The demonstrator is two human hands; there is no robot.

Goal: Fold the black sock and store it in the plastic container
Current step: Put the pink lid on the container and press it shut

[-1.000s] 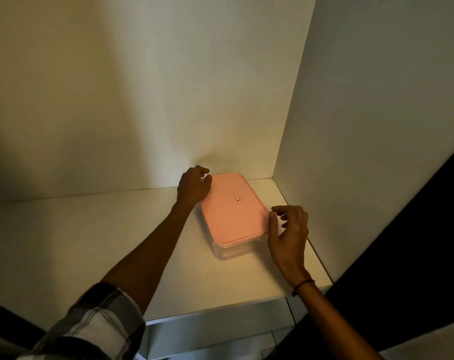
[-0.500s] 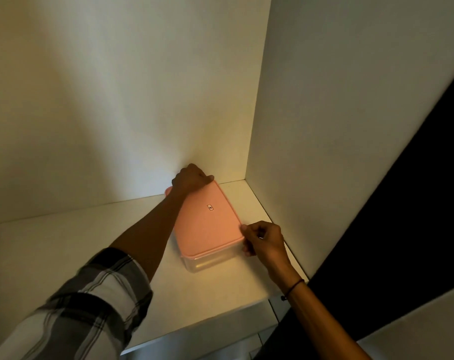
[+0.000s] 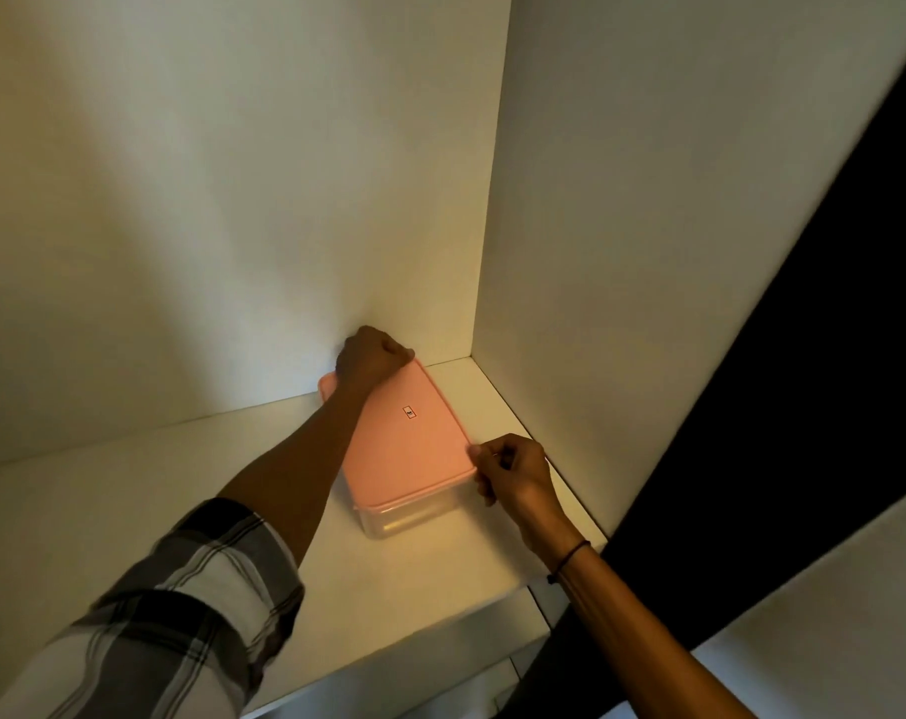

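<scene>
Where lidded, container (image 3: 414,521) between hands.

A white shelf board (image 3: 129,516) formed the floor of a cupboard bay. Behind the shelf board rose a plain white back panel (image 3: 222,189); at the shelf board's right end stood a white side panel (image 3: 673,225), the two panels meeting in a vertical corner above the board's far right end. Beyond the side panel's front edge lay a dark opening (image 3: 803,407). Below the shelf board's front edge, pale surfaces showed indistinctly.
</scene>
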